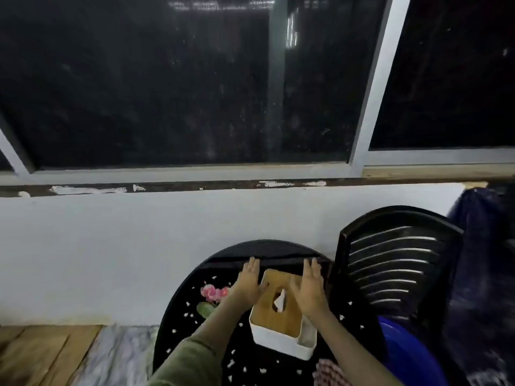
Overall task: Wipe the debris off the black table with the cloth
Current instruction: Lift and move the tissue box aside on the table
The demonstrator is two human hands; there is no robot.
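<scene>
A round black table (pixel 192 321) stands against a white wall, strewn with several small white scraps of debris (pixel 231 364). On it sits a white tissue box (pixel 281 342) with a wooden lid and a tissue poking out. My left hand (pixel 249 282) rests against the box's left side and my right hand (pixel 309 288) against its right side, fingers stretched out flat. A red-and-white checked cloth (pixel 330 373) lies at the table's near right edge, under my right forearm; neither hand touches it.
Pink artificial flowers with a green leaf (pixel 211 295) lie on the table left of the box. A black plastic chair (pixel 395 263) stands right of the table, with something blue (pixel 409 355) near it. Dark window above; wooden floor at lower left.
</scene>
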